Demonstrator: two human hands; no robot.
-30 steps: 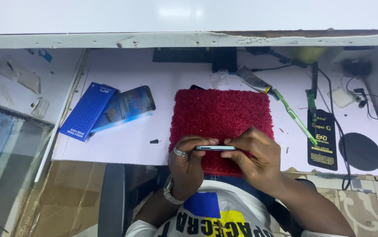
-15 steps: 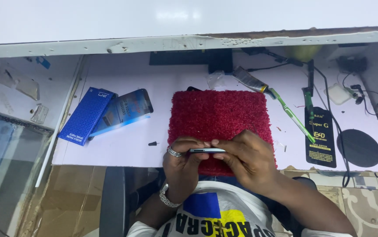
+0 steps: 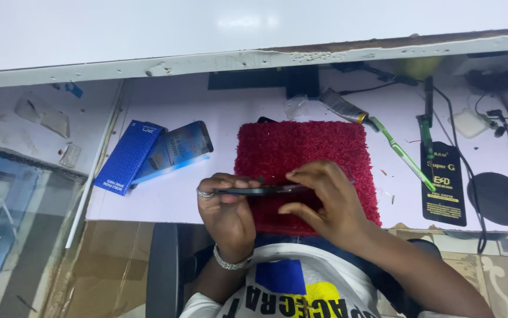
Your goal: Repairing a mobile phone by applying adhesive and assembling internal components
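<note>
Grip: both hands closed on one thin dark phone (image 3: 260, 190), held flat and edge-on above the near edge of the red mat (image 3: 307, 171)
Left hand (image 3: 227, 209): fingers curled round the phone's left end; ring on one finger, metal bracelet at the wrist
Right hand (image 3: 325, 200): fingertips pinching the phone's right end from above, thumb beneath
Near: white printed shirt with blue and yellow patches (image 3: 289, 291), at the bottom of the frame; dark chair arm (image 3: 162, 271) just left of it
Bench (image 3: 160, 200), white top: red shaggy mat lying square in the middle, directly under the hands
Left of mat: blue box (image 3: 127, 156), with a second, glossy pack (image 3: 177, 150) lying beside it and overlapping its edge
Right of mat: green toothbrush (image 3: 401, 154) lying slantwise; black printed packet (image 3: 442, 182) just beside it; round black disc (image 3: 500, 198) further right
Far: metal tube (image 3: 341, 106) beyond the mat's right corner; dark cables (image 3: 478, 118) at the far right; chipped white ledge (image 3: 254, 59) along the back
</note>
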